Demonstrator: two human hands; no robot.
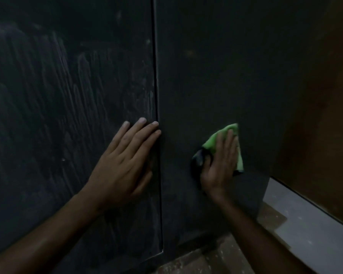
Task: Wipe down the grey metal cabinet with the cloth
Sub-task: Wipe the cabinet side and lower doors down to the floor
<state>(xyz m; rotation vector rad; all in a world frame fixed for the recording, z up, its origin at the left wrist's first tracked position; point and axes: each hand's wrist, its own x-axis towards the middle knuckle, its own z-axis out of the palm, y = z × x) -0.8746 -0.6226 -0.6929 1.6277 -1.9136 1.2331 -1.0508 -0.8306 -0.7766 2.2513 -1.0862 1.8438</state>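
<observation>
Right hand (219, 167) presses a crumpled green cloth (226, 143), peak upward, against the dark matte cabinet (206, 76); left hand (125, 165) lies flat, fingers spread, seemingly on its smeared door

From where I stand, no writing, label, brand or number can be read on anything in this dim corner.

A speckled reddish-brown floor (210, 260) shows at the near right, dotted with pale flecks. To its right runs a pale grey strip (309, 224), like a raised step or skirting. Above that strip, a brown wall (325, 115) fills the right side in dim light.
</observation>
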